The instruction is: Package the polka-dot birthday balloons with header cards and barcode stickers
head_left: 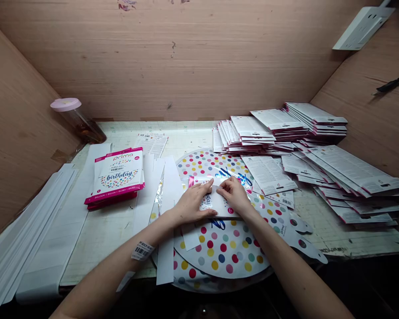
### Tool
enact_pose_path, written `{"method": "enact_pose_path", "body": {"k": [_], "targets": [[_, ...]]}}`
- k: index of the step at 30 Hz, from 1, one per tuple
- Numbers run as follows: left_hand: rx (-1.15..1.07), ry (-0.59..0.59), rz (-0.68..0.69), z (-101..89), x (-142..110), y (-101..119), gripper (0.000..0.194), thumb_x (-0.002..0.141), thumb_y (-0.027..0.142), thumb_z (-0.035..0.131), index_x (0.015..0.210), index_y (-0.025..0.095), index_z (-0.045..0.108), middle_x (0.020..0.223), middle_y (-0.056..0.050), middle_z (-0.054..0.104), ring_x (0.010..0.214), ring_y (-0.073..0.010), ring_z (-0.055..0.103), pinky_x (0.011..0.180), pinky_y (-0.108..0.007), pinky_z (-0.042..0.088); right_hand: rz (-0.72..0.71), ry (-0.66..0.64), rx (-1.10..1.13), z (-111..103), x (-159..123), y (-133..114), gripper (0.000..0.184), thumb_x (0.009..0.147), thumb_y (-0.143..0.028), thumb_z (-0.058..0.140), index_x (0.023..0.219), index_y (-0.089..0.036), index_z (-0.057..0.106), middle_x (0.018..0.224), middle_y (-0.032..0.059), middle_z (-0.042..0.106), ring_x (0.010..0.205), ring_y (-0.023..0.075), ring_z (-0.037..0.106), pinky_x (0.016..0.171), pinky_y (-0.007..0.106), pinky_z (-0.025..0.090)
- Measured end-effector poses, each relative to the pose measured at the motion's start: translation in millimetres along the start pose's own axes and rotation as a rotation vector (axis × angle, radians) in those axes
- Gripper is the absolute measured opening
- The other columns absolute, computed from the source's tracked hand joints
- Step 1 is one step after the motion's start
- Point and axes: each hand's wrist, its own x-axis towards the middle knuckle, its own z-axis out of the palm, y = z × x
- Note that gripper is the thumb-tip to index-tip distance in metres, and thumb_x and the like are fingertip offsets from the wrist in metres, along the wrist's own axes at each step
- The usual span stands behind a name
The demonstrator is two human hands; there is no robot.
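Observation:
A white and pink balloon packet (223,208) lies in front of me on a pile of flat polka-dot foil balloons (224,254). My left hand (193,201) rests across the packet's left side, fingers stretched out and thumb apart along the near edge. Over the packet's upper middle, my right hand (234,195) is closed, thumb and fingertips pinched together. Whatever sits in that pinch is too small and hidden to name. A barcode label (142,250) sticks to my left forearm, with a small white label (125,281) below it.
Finished-looking packets (119,170) are stacked on the left, beside long white paper strips (49,248). Several piles of packets (355,168) fill the right side. A lidded bottle (80,122) leans at the back left corner. Wooden walls (173,62) enclose the table, with a socket strip (364,27) upper right.

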Motion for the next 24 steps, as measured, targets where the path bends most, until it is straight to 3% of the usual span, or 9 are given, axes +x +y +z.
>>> {"method": "enact_pose_path", "body": {"k": [5,9,18,21,24], "targets": [[-0.062,0.086,-0.111,7.5,7,2,0.096,0.075,0.046,0.074,0.152,0.020,0.022,0.124,-0.012,0.064,0.119,-0.0304,0.057,0.100,-0.047,0.045,0.026,0.038,-0.029,3,3,3,0.011,0.071,-0.026,0.066,0.066,-0.021,0.058,0.082,0.0010,0.050,0.073,0.0172,0.053,0.072,0.034,0.047],[-0.121,0.144,-0.122,12.8,6,-1,0.099,0.074,0.042,0.075,0.153,0.025,0.016,0.127,-0.009,0.062,0.117,-0.0280,0.059,0.100,-0.045,0.046,0.026,0.065,-0.035,5,4,4,0.012,0.071,-0.027,0.066,0.065,-0.021,0.057,0.081,0.0009,0.050,0.074,0.0179,0.053,0.073,0.035,0.047],[-0.111,0.158,-0.136,14.9,5,0,0.104,0.074,0.039,0.073,0.154,0.024,0.009,0.124,-0.009,0.063,0.115,-0.0294,0.059,0.099,-0.047,0.046,0.004,0.074,-0.047,6,3,6,0.015,0.072,-0.031,0.067,0.066,-0.021,0.059,0.082,0.0013,0.052,0.074,0.0169,0.055,0.070,0.032,0.048],[-0.130,0.166,-0.103,14.4,6,0,0.106,0.074,0.040,0.073,0.155,0.025,0.005,0.135,-0.012,0.056,0.122,-0.0299,0.055,0.101,-0.048,0.045,0.012,0.084,-0.076,7,3,6,0.015,0.073,-0.031,0.067,0.066,-0.020,0.059,0.082,0.0014,0.053,0.074,0.0166,0.055,0.070,0.032,0.047],[-0.108,0.164,-0.062,13.5,6,-2,0.087,0.075,0.044,0.072,0.149,0.025,0.030,0.152,-0.014,0.037,0.133,-0.0314,0.046,0.106,-0.049,0.042,0.018,0.096,-0.108,9,5,7,0.015,0.072,-0.031,0.068,0.065,-0.020,0.059,0.081,0.0009,0.052,0.071,0.0156,0.054,0.069,0.032,0.047]]}}
